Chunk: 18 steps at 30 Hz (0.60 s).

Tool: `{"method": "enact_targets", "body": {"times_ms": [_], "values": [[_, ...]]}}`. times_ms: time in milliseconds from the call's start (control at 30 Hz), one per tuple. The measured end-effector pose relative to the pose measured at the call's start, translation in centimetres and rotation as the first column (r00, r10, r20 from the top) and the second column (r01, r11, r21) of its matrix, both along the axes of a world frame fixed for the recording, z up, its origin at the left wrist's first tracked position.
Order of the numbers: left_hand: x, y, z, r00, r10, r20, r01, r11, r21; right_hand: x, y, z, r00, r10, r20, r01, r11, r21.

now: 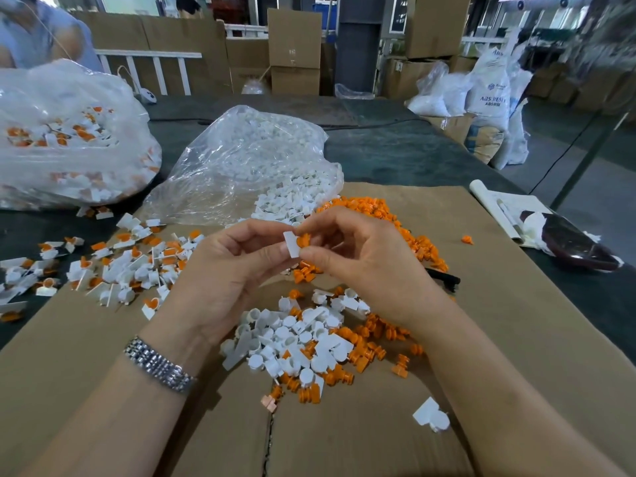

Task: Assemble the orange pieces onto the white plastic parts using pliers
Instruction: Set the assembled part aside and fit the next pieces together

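My left hand (pixel 230 266) pinches a small white plastic part (pixel 291 244) between thumb and fingers above the cardboard. My right hand (pixel 354 253) pinches an orange piece (pixel 303 241) and holds it against that white part. Below my hands lies a mixed heap of loose white parts (pixel 292 339) and orange pieces (pixel 371 335). A bigger heap of orange pieces (pixel 371 208) spreads behind my right hand. Black pliers handles (pixel 445 278) lie on the cardboard, mostly hidden behind my right wrist.
Joined white-and-orange parts (pixel 113 266) are scattered at left. A clear bag of white parts (pixel 254 160) lies open behind my hands, and another bag of joined parts (pixel 65 139) sits far left. A single white part (pixel 432 414) lies near my right forearm. A person (pixel 38 32) stands at back left.
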<state>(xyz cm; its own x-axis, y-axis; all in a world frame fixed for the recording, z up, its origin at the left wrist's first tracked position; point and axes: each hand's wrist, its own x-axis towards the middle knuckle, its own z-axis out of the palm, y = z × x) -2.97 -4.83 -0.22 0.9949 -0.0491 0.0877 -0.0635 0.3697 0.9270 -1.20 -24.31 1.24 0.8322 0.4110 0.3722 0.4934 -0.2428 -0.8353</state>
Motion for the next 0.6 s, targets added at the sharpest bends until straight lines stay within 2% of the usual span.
{"method": "enact_targets", "body": {"times_ms": [233, 600], "values": [[0.02, 0.04, -0.15, 0.999, -0.017, -0.04, 0.016, 0.999, -0.034, -0.11, 0.19, -0.12, 0.989, -0.051, 0.135, 0.057, 0.998, -0.04], [0.12, 0.12, -0.21, 0.995, -0.001, -0.098, -0.002, 1.0, -0.028, 0.03, 0.4, -0.48, 0.963, -0.095, 0.252, 0.12, 0.989, -0.088]]}}
